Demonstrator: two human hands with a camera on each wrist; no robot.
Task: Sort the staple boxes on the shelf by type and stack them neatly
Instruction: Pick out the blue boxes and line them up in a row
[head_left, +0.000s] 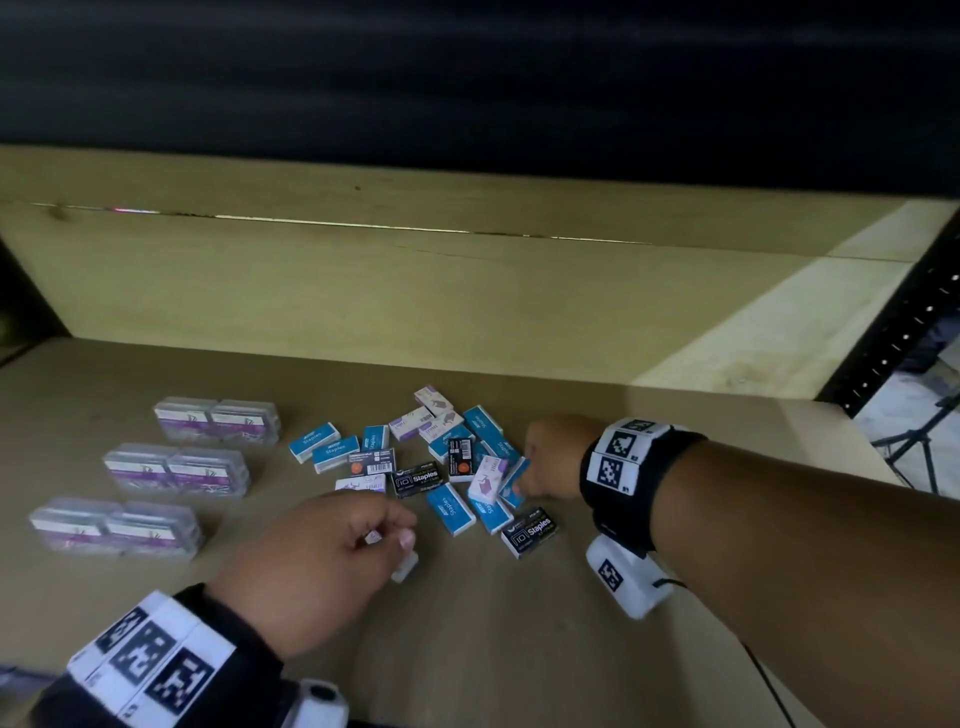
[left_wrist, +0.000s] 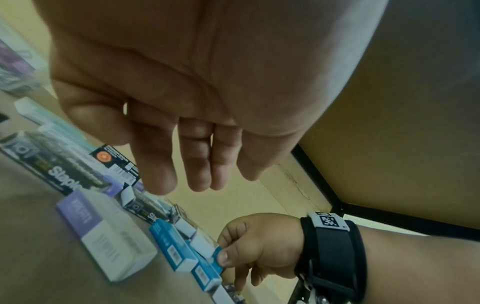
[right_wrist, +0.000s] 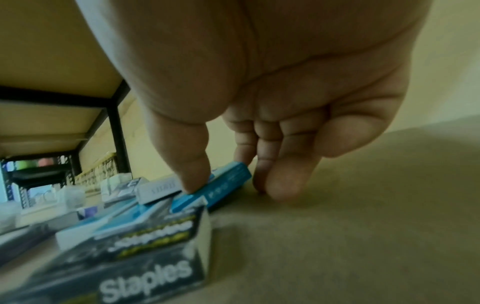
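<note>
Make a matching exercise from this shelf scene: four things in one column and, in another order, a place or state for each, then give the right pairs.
Things
1. clear plastic cases
2. blue box at the pile's right edge
3. left hand
4. black Staples box

Places or states
A. lies flat at the near right of the pile, touched by no hand
B. pinched by the right hand
C. set in three rows on the left of the shelf
D. hovers over the shelf in front of the pile, fingers straight in the wrist view

Pairs: 1-C, 2-B, 3-D, 4-A
</note>
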